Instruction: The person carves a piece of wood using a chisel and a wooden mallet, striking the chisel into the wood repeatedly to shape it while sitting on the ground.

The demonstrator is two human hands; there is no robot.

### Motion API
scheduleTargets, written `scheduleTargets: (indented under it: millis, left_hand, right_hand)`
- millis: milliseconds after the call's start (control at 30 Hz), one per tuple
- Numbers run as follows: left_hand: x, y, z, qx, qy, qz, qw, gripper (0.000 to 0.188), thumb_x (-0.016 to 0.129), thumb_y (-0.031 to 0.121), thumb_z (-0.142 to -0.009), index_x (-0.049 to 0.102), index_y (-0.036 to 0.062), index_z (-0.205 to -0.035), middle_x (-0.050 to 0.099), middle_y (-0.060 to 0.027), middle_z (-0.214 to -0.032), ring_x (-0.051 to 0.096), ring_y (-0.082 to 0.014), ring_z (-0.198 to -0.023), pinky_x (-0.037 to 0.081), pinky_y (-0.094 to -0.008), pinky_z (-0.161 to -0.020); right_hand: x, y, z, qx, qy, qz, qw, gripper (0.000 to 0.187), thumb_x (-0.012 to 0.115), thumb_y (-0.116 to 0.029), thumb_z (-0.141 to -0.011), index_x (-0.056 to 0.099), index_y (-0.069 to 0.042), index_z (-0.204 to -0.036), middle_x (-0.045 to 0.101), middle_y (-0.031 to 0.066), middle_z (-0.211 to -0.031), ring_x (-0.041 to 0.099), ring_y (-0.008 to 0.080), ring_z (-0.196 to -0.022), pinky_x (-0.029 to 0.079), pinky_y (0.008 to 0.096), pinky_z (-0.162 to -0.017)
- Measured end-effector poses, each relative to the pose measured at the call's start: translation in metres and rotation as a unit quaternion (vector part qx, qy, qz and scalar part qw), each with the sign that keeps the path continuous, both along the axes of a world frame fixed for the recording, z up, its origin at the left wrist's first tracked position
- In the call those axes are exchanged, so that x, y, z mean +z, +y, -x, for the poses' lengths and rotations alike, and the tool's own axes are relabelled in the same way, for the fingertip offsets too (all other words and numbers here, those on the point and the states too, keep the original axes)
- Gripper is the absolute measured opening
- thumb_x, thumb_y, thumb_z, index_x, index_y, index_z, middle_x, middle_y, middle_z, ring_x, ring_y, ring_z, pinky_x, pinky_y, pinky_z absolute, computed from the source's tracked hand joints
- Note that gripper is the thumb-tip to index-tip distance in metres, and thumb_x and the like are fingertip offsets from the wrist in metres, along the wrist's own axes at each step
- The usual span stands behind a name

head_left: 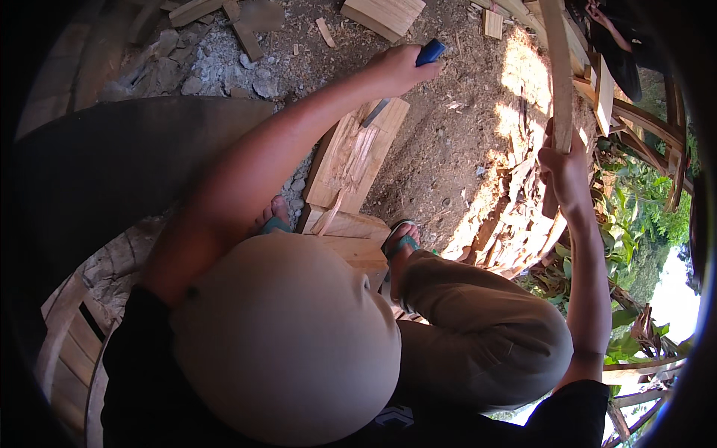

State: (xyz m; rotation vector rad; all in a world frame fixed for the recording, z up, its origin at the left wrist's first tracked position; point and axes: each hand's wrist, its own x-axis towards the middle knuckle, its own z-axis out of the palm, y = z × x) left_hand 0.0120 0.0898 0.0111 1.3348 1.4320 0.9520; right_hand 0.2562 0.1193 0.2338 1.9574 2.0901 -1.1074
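My left hand (403, 69) is closed around a chisel with a blue handle (431, 52). Its flat metal blade (375, 113) slants down to the far end of a thick wooden block (385, 149). A rough, splintered hollow is cut into the block's upper face, and a curled shaving (329, 212) lies at its near end. Out to the right, my right hand (565, 170) grips a long wooden bar (559, 75), raised away from the block. The bar's far end runs past the top of the picture.
My sandalled feet (404, 237) flank the near end of the block. Grey rubble (254, 75) and offcuts lie at the far left, beside a large dark curved panel (134, 149). Another wooden block (385, 15) sits beyond. Wood chips (511, 194) cover the right side. A person (616, 37) is at the far right.
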Motion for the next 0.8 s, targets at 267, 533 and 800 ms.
scheduleTargets:
  millis: [267,533,800]
  left_hand:
    - [-0.02,0.011,-0.004,0.011,-0.092,-0.008,0.996,0.032,0.061,0.033,-0.096,0.061,0.0024,-0.085,0.058,-0.0048,-0.065,0.056,-0.0153,-0.06,0.046,-0.0362,-0.057]
    - [-0.002,0.009,-0.011,0.019,-0.06,-0.003,0.998,0.032,0.061,0.029,-0.096,0.059,0.0005,-0.081,0.053,-0.0021,-0.064,0.051,-0.0132,-0.061,0.043,-0.0375,-0.058]
    - [-0.018,0.008,0.009,0.043,0.024,-0.028,0.998,0.032,0.059,0.029,-0.097,0.059,0.0003,-0.084,0.055,-0.0025,-0.067,0.05,-0.0118,-0.065,0.044,-0.0351,-0.06]
  right_hand:
    - [-0.005,0.006,-0.022,-0.004,0.01,0.036,0.999,0.039,0.057,-0.012,-0.074,0.05,-0.002,-0.111,0.047,0.0002,-0.071,0.045,0.0082,-0.057,0.04,0.0271,-0.049]
    - [-0.004,0.014,-0.051,-0.016,0.028,0.026,0.999,0.056,0.06,-0.017,-0.072,0.052,0.0,-0.125,0.044,-0.0052,-0.068,0.04,0.0062,-0.054,0.034,0.0252,-0.05]
    - [-0.019,-0.004,-0.047,0.026,-0.039,0.039,0.998,0.071,0.055,-0.018,-0.074,0.046,0.003,-0.141,0.042,-0.0026,-0.068,0.039,0.0077,-0.057,0.034,0.0264,-0.054]
